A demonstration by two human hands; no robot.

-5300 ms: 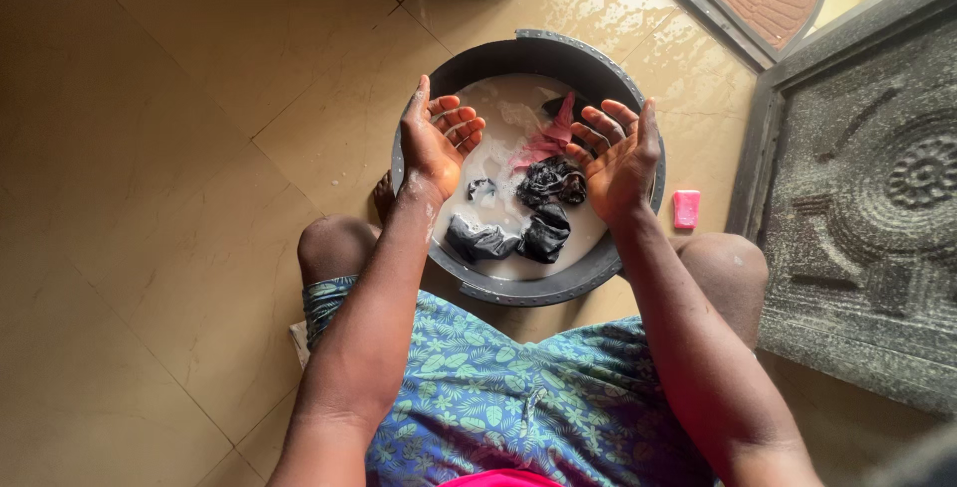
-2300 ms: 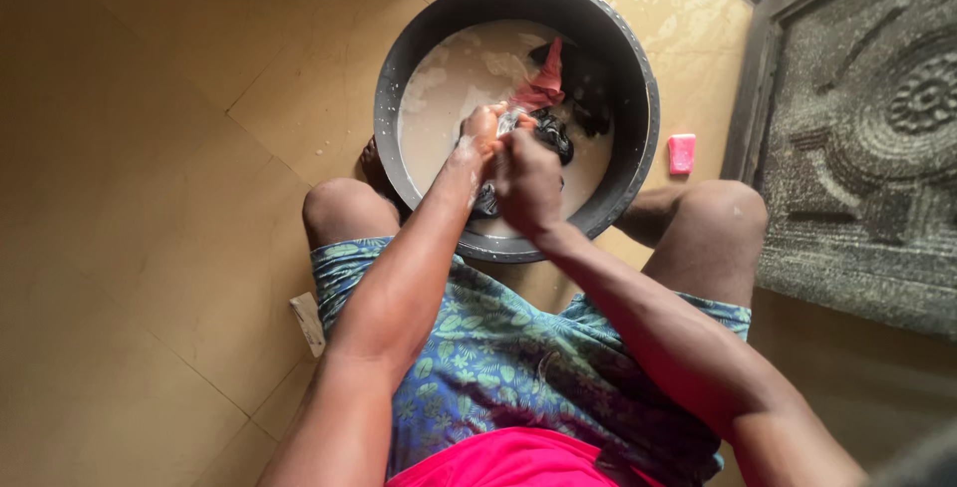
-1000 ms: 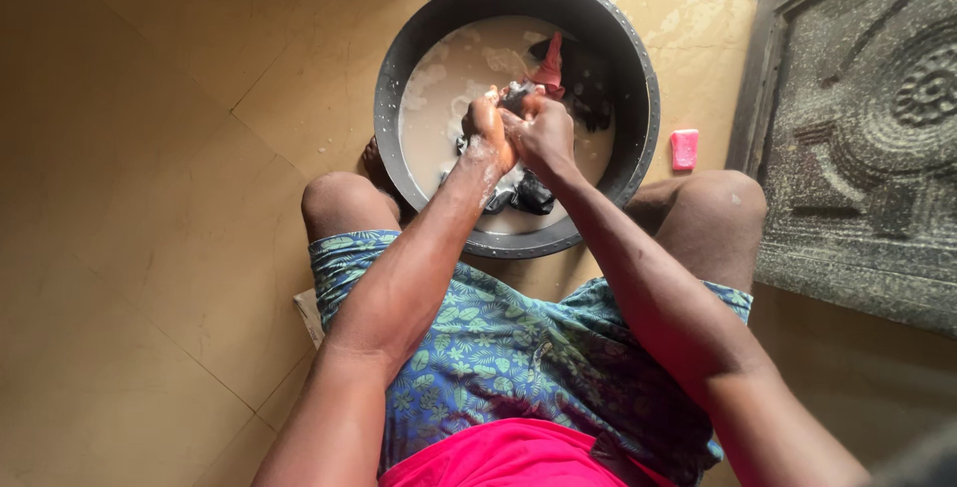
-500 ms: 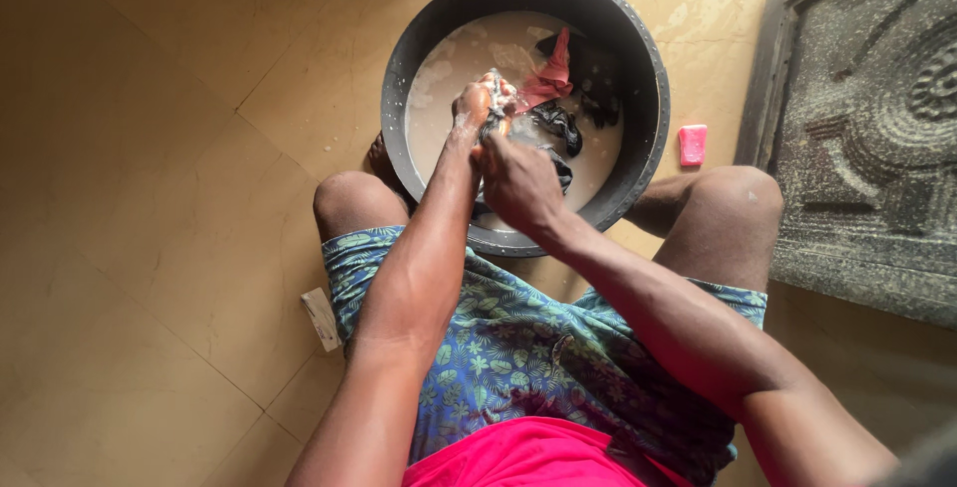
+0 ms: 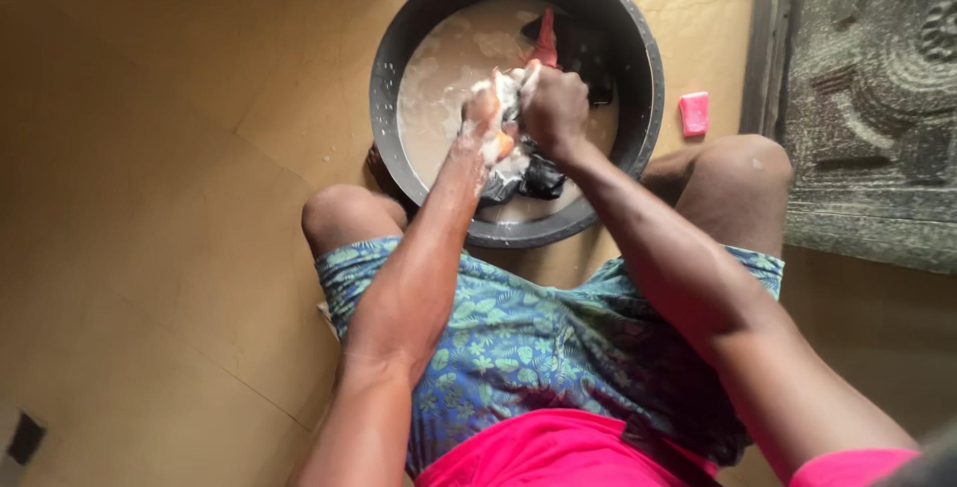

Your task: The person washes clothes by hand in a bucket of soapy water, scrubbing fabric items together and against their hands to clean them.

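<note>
Both of my hands are closed tight on one wet dark garment [image 5: 510, 163], held just above the water in the basin [image 5: 638, 38]. My left hand [image 5: 485, 126] has its grip clenched on a soapy bunch of the cloth, with white suds over the knuckles and wrist. My right hand [image 5: 553, 108] is fisted on the same bunch, pressed knuckle to knuckle against the left. The rest of the garment hangs down from my fists and trails into the near side of the basin, touching its inner wall.

Milky, soapy water [image 5: 449, 58] fills the round dark basin. At its far side a red cloth [image 5: 544, 45] sticks up out of the water beside another dark piece of clothing [image 5: 586, 53].

The basin stands on a tan tiled floor [image 5: 179, 148] between my bare knees. A pink bar of soap [image 5: 694, 112] lies on the floor just right of the basin, near a dark patterned mat [image 5: 877, 98]. I wear blue leaf-print shorts [image 5: 518, 347].
</note>
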